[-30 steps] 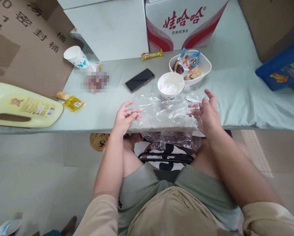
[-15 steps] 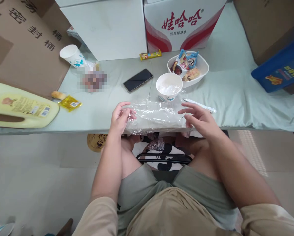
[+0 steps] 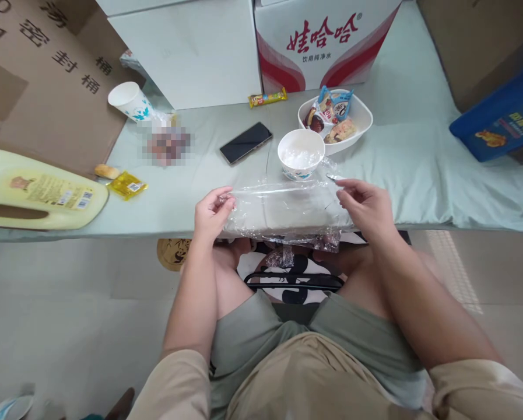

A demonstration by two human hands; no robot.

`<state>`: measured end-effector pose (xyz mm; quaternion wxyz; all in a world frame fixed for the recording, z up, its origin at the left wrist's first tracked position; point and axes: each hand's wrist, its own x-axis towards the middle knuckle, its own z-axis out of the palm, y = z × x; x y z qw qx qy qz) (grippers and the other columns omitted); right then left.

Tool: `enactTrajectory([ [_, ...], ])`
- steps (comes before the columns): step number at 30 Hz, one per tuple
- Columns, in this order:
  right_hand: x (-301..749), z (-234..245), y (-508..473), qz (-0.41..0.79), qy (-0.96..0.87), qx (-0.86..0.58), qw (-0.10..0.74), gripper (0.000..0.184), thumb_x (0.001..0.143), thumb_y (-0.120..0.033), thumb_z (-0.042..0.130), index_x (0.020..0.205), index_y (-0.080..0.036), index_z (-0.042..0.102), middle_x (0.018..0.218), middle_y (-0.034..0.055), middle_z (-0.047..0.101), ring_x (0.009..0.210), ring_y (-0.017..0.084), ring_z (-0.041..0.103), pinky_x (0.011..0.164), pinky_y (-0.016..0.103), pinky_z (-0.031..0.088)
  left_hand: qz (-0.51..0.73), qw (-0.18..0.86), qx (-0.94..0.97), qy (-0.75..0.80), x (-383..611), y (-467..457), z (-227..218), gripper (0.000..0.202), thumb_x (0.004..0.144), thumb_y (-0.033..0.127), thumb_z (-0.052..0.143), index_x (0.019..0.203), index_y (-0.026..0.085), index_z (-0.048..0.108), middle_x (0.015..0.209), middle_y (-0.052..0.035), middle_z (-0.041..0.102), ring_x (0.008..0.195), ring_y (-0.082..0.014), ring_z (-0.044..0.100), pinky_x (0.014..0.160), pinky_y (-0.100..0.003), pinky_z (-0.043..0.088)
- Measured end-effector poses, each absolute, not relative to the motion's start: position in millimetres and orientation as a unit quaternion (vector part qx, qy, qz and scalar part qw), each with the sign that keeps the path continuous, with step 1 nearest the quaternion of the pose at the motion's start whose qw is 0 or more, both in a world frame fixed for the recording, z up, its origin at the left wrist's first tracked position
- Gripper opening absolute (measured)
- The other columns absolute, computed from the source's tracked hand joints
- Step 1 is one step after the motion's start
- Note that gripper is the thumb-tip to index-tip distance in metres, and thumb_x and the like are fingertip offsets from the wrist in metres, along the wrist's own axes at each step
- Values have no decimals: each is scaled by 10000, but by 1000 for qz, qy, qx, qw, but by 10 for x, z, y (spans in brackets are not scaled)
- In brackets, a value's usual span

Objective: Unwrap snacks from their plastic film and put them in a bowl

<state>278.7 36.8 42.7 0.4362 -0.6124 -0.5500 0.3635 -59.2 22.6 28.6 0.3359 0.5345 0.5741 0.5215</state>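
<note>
Clear, crinkled plastic film (image 3: 283,204) lies stretched along the table's front edge, part of it hanging over. My left hand (image 3: 212,213) pinches its left end between thumb and fingers. At the right end, the thumb and fingers of my right hand (image 3: 368,210) close on the film. Just beyond the right fingertips shows the thin tip of a white-handled tool (image 3: 332,177); my hand hides the rest. Behind the film stands a white paper bowl (image 3: 301,154) with a blue leaf print and crumpled clear plastic inside.
A white bowl of wrapped snacks (image 3: 361,131), a phone (image 3: 246,143), a yellow snack bar (image 3: 267,97) and a paper cup (image 3: 130,100) are farther back. Left are a pale-yellow jug (image 3: 69,198) and a yellow packet (image 3: 127,185). Cartons (image 3: 326,46) line the back; a blue box (image 3: 501,122) stands right.
The spread fingers of both hands have closed on the film's ends. My right hand has moved slightly right, covering most of the white-handled tool. The film is pulled straighter.
</note>
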Motion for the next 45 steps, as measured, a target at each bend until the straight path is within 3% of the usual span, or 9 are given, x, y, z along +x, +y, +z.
enactTrajectory([
  [6, 2817, 423, 365, 200, -644, -582, 454, 152, 831, -373, 675, 818, -242, 752, 1068, 102, 630, 990, 236, 627, 875, 425, 550, 513, 228, 590, 580, -661, 233, 300, 276, 792, 508, 793, 753, 235, 787, 832, -50, 547, 825, -184, 544, 801, -330, 525],
  [10, 2800, 508, 318, 284, -668, -510, 463, 188, 882, -380, 637, 759, -239, 624, 1048, 92, 702, 1214, 286, 615, 1079, 504, 470, 588, 337, 516, 524, -635, 216, 351, 456, 701, 620, 834, 609, 207, 664, 995, -78, 609, 1097, -244, 612, 998, -394, 532],
  [14, 2744, 528, 302, 442, -577, -530, 437, 237, 942, -445, 566, 820, -242, 563, 583, -1, 570, 874, 237, 709, 829, 385, 556, 562, 507, 395, 521, -546, 227, 388, 551, 658, 693, 834, 712, 211, 573, 774, -35, 641, 763, -192, 684, 697, -324, 593],
  [18, 2705, 516, 299, 538, -516, -517, 421, 344, 879, -482, 666, 1124, -258, 576, 710, -7, 641, 676, 179, 657, 603, 296, 522, 507, 545, 337, 576, -502, 278, 368, 602, 685, 755, 780, 830, 242, 499, 676, -11, 634, 527, -164, 627, 398, -225, 418],
  [25, 2628, 514, 278, 556, -472, -538, 422, 523, 806, -352, 728, 1266, -278, 490, 843, -39, 583, 516, 103, 604, 465, 249, 492, 413, 592, 374, 583, -549, 284, 342, 665, 668, 442, 899, 1126, 277, 446, 800, -10, 692, 527, -161, 659, 444, -213, 459],
  [30, 2858, 613, 294, 668, -461, -511, 282, 768, 810, -523, 743, 1469, -274, 435, 777, 15, 690, 542, 171, 644, 464, 275, 483, 444, 571, 357, 591, -594, 320, 365, 626, 683, 350, 860, 1180, 254, 491, 672, 58, 634, 349, -37, 384, 348, -153, 232],
  [37, 2667, 587, 371, 665, -463, -493, 317, 401, 854, -494, 708, 1138, -217, 646, 1105, 98, 739, 968, 203, 724, 834, 333, 600, 319, 668, 422, 524, -410, 388, 387, 760, 628, 465, 915, 1224, 191, 532, 639, 11, 679, 309, -23, 295, 321, -184, 113],
  [40, 2329, 508, 345, 731, -486, -436, 198, 498, 780, -362, 788, 1212, -200, 601, 1007, 84, 746, 810, 183, 707, 675, 309, 579, 279, 684, 441, 511, -295, 435, 361, 766, 647, 476, 907, 1251, 185, 536, 655, 1, 693, 315, -28, 332, 332, -187, 157],
  [45, 2192, 461, 311, 691, -572, -420, 134, 189, 827, -291, 697, 730, -181, 578, 609, -17, 592, 486, 79, 493, 488, 238, 403, 259, 688, 437, 518, -371, 472, 373, 629, 672, 467, 891, 1159, 175, 621, 561, 28, 601, 379, -53, 428, 371, -183, 195],
])
